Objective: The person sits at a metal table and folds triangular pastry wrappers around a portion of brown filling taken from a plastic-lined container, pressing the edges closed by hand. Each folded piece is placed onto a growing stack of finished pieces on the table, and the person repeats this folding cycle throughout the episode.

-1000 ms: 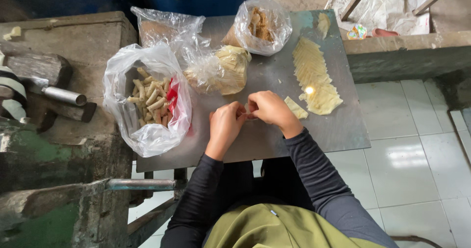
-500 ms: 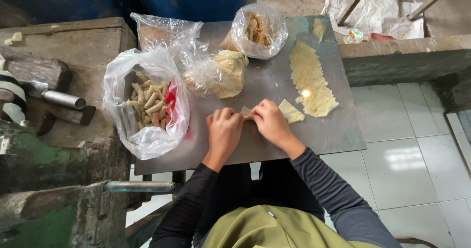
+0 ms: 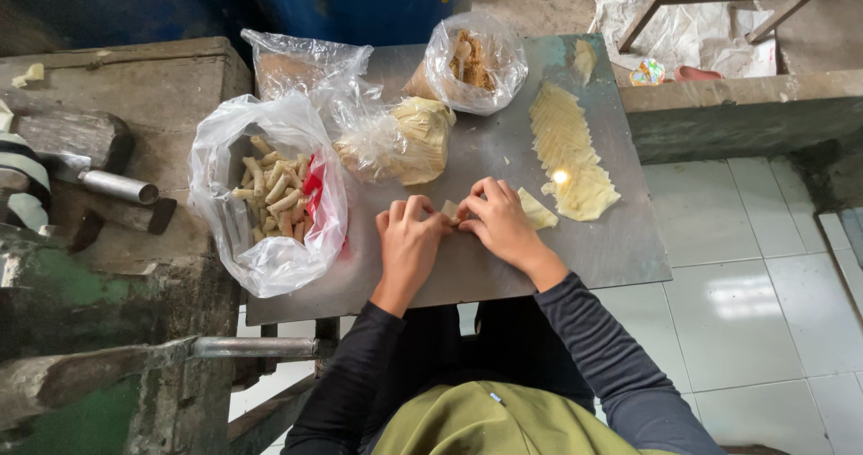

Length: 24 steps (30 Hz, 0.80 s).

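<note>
My left hand (image 3: pixel 409 244) and my right hand (image 3: pixel 497 224) meet at the fingertips over a grey metal table (image 3: pixel 620 248). Between them they pinch a small pale dough wrapper (image 3: pixel 449 209), partly rolled and mostly hidden by the fingers. Just right of my right hand lies one loose pale wrapper (image 3: pixel 536 210). Beyond it a fanned row of flat wrappers (image 3: pixel 566 149) runs toward the far edge. A clear plastic bag (image 3: pixel 270 199) full of finished pale rolls sits at the left.
A bag of stacked wrappers (image 3: pixel 404 138) and a bag of brownish filling (image 3: pixel 472 64) stand at the back of the table. A worn wooden bench (image 3: pixel 117 122) with metal tools lies left. White floor tiles (image 3: pixel 746 311) are at right, a blue drum (image 3: pixel 360 1) behind.
Both hands stayed together over the same spot on the table, their fingers working the small wrapper. Nothing else on the table moved.
</note>
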Tool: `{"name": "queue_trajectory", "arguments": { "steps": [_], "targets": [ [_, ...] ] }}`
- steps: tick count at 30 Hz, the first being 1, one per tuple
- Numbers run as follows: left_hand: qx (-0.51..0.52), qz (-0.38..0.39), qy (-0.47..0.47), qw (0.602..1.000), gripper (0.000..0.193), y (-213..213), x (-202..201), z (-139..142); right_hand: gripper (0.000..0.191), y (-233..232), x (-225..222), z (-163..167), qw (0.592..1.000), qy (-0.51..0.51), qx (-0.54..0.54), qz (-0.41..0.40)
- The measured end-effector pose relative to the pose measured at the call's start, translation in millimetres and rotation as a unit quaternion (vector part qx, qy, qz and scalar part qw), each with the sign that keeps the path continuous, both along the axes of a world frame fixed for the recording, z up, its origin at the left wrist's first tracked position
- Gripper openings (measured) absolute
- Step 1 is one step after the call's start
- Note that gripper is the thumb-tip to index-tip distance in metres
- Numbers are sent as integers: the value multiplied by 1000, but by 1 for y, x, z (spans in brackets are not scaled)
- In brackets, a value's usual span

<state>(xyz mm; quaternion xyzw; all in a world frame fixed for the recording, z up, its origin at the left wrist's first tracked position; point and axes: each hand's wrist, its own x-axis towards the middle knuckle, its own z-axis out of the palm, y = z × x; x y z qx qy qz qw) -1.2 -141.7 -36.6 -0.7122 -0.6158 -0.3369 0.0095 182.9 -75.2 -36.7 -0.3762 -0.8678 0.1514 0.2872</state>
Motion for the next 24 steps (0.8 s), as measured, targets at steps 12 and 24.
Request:
{"name": "queue_trajectory", "arguments": {
  "steps": [12,24],
  "targets": [
    [-83,112,-149,979,10,10,11,7,12,6,-15,1,987,-5,-103,-124],
    [-73,173,-134,973,20,18,27,-18,20,4,-23,-19,979,-16,-83,-187]
  ]
}}
